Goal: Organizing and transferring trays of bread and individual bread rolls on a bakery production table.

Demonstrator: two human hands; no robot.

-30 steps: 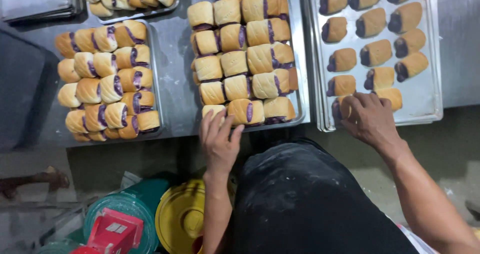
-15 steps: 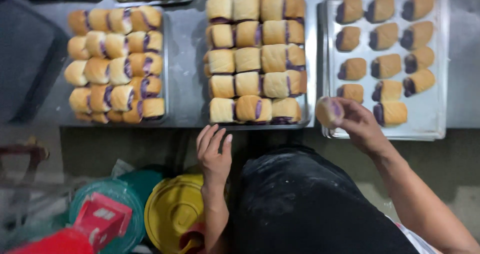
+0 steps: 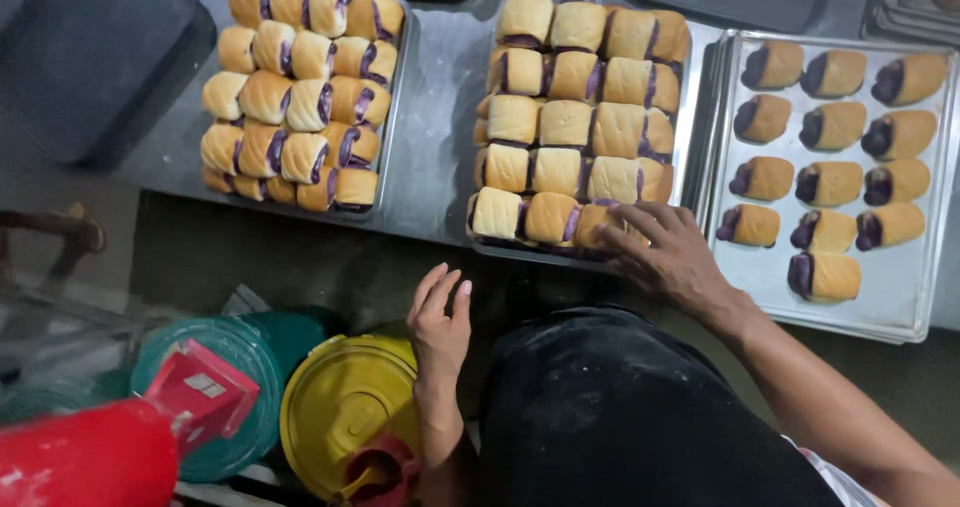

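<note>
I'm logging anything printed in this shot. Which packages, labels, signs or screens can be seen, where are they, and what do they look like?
Label: small pale rectangle on a red box, lower left, above the teal lid.
Red box: flat, tilted, resting on the teal lid.
No signs or screens in view.

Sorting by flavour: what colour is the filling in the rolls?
Purple, at the ends of the rolls on the right tray, head view.

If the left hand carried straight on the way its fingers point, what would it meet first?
Probably the near edge of the middle tray, by its front-row rolls. The left hand is open and empty, fingers aimed up-frame; its height relative to the table is unclear.
</note>
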